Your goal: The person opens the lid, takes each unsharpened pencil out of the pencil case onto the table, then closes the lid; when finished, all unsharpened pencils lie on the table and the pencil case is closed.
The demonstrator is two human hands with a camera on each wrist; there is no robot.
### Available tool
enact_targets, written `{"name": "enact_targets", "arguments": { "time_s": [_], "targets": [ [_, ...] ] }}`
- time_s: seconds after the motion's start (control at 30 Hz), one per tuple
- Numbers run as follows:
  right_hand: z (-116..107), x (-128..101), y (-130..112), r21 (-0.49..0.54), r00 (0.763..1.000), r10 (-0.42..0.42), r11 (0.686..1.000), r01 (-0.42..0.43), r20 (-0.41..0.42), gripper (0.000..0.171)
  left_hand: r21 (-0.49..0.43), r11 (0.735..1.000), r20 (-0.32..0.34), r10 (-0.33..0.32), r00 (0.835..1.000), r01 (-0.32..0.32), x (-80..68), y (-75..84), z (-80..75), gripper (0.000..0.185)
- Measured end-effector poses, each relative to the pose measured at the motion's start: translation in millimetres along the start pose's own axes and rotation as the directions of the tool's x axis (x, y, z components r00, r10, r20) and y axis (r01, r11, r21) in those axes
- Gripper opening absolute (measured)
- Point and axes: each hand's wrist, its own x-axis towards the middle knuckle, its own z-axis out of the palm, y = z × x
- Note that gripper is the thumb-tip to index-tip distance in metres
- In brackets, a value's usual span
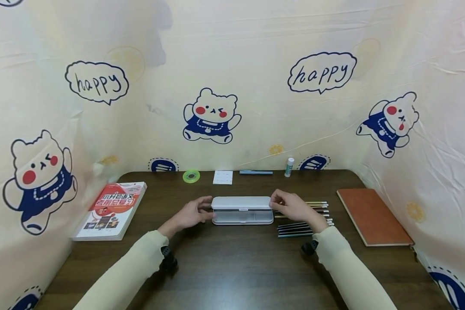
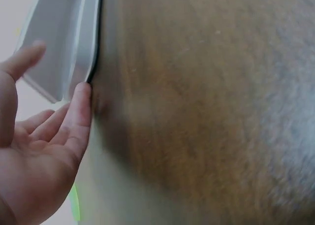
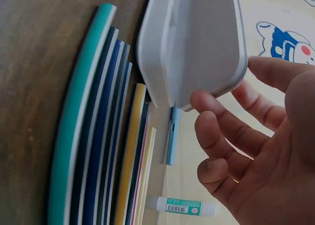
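Case: pencil case (image 1: 242, 211) between both hands, lid part-raised
Hands: left hand (image 1: 191, 214) touching; right hand (image 1: 290, 206) pinching lid
Left: pens (image 1: 304, 217) under right hand, unpacked

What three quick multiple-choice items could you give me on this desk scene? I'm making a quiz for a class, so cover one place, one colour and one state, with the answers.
1. Where does the row of pens lie?
A. Right of the pencil case
B. On the red book
C. Left of the case

2. What colour is the tape roll at the table's far edge?
A. Red
B. Green
C. Black

3. How does the case's lid stand?
A. Taken off
B. Flat shut
C. Partly raised

Answers:
1 A: in the head view the pens lie beside the case, under the right hand.
2 B: the roll is bright green.
3 C: both wrist views show a gap between lid and base, with the left hand and right hand at its ends.
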Motion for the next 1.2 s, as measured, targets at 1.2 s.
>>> {"name": "enact_targets", "arguments": {
  "time_s": [1.2],
  "targets": [
    [19, -5, 1, -0.175, 0.999, 0.038, 0.984, -0.032, 0.034, 0.047, 0.259, 0.965, -0.035, 0.060, 0.998, -0.049, -0.6, 6.7, 9.4, 0.071]
  ]
}}
